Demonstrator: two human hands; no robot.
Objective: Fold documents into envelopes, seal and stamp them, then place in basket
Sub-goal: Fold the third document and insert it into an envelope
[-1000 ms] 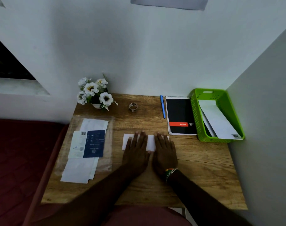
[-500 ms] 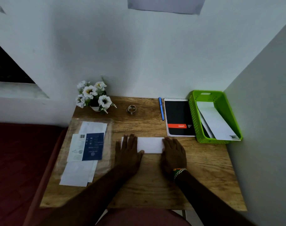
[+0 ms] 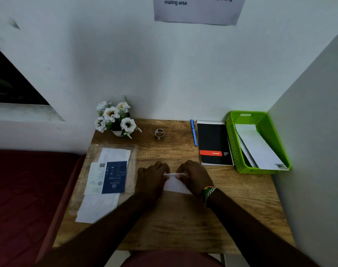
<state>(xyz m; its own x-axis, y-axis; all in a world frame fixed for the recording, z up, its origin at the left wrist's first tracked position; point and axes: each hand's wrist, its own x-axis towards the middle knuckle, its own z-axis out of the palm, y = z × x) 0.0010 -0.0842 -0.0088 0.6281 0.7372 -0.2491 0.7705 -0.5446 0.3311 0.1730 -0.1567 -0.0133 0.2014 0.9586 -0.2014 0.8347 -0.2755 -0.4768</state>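
- Both hands worked the white paper at the centre of the frame: the left hand and the right hand each pinched its upper edge, fingers curled, with the top lifted off the wooden table.
- Whether this sheet was a folded document or an envelope could not be told; no stamp showed on it.
- Progress, as a judgement: at least two white envelopes already lay in the green basket at right of frame, the front one stamped at its lower corner. So some rounds looked finished, and this piece looked mid-fold.
- Still waiting at left of frame: a stack of white sheets and a blue printed card on a clear plastic sleeve.
- Room: open tabletop lay below and to the right of the hands. The black notepad stood between hands and basket, a blue pen beside it, and the wall hemmed the basket's right side.
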